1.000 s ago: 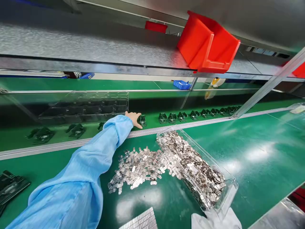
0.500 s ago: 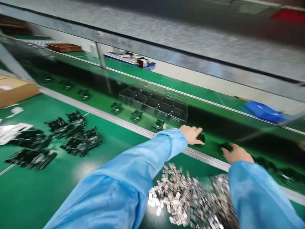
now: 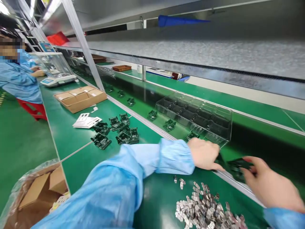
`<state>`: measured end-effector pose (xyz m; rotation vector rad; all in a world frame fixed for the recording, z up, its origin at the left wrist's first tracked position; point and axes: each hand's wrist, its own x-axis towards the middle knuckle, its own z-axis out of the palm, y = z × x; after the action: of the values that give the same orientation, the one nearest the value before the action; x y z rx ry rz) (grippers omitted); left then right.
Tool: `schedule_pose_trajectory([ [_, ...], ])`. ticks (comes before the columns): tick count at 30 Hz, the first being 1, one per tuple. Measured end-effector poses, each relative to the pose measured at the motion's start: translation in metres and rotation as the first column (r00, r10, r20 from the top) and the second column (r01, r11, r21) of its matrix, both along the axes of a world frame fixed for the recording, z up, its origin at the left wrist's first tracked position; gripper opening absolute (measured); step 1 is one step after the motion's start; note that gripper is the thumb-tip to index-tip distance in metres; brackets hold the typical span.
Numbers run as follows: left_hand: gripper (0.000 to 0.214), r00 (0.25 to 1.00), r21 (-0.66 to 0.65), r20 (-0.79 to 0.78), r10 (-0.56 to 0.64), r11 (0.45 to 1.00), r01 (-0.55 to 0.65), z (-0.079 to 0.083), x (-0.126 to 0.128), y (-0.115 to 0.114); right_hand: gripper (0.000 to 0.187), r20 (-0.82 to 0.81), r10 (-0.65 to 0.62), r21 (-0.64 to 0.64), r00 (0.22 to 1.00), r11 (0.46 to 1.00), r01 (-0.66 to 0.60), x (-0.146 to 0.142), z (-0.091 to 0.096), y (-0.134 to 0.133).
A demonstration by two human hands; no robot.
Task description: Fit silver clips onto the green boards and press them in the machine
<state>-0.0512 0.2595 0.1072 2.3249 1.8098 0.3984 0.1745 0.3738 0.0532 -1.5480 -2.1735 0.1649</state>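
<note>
My right hand (image 3: 269, 181) is closed with thumb and fingers on a dark green circuit board (image 3: 238, 168), above the metal rail at the near edge of the conveyor belt. Just left of it, my left hand (image 3: 203, 154) grips another dark circuit board (image 3: 219, 159), mostly hidden behind the fingers. On the belt, a circuit board (image 3: 192, 135) lies right behind my left hand. A heap of small silvery metal clips (image 3: 207, 206) lies on the green table below both hands.
Several stacked circuit boards (image 3: 124, 133) lie on the table's left, near white card pieces (image 3: 87, 121) and a cardboard tray (image 3: 82, 98). A clear plastic compartment tray (image 3: 195, 114) stands along the belt. A co-worker (image 3: 16, 79) sits far left by a scale (image 3: 58, 79).
My view has swung left, bringing the co-worker and cardboard boxes into sight. My hands have drawn closer together, and the right hand's board is now lifted over the rail.
</note>
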Motion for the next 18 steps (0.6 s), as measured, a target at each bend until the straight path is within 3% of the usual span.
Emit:
schedule_pose_trajectory([
  [2,0.059,0.983,0.029,-0.108,0.146,0.989,-0.144,-0.003,-0.035,-0.046,0.030,0.151,0.132,-0.082,0.980,0.989,-0.120,-0.058,0.016,-0.058],
  [4,0.058,0.942,0.026,-0.174,0.287,0.958,-0.286,-0.015,-0.067,-0.083,0.032,0.225,0.310,-0.170,0.924,0.946,-0.276,-0.111,0.021,-0.102],
  [8,0.061,0.894,0.015,-0.193,0.404,0.912,-0.409,-0.042,-0.111,-0.130,0.032,0.192,0.452,-0.199,0.871,0.887,-0.417,-0.188,0.006,-0.149],
  [10,0.066,0.895,0.011,-0.182,0.407,0.911,-0.411,-0.044,-0.125,-0.143,0.034,0.130,0.491,-0.186,0.862,0.866,-0.465,-0.209,0.000,-0.161],
  [14,0.067,0.937,-0.009,-0.140,0.320,0.946,-0.324,-0.018,-0.158,-0.140,0.034,0.056,0.524,-0.138,0.850,0.847,-0.513,-0.216,0.002,-0.165],
  [18,0.060,0.925,0.010,-0.154,0.348,0.936,-0.351,0.013,-0.205,-0.079,0.031,0.095,0.330,-0.027,0.939,0.944,-0.329,-0.190,0.016,-0.129],
])
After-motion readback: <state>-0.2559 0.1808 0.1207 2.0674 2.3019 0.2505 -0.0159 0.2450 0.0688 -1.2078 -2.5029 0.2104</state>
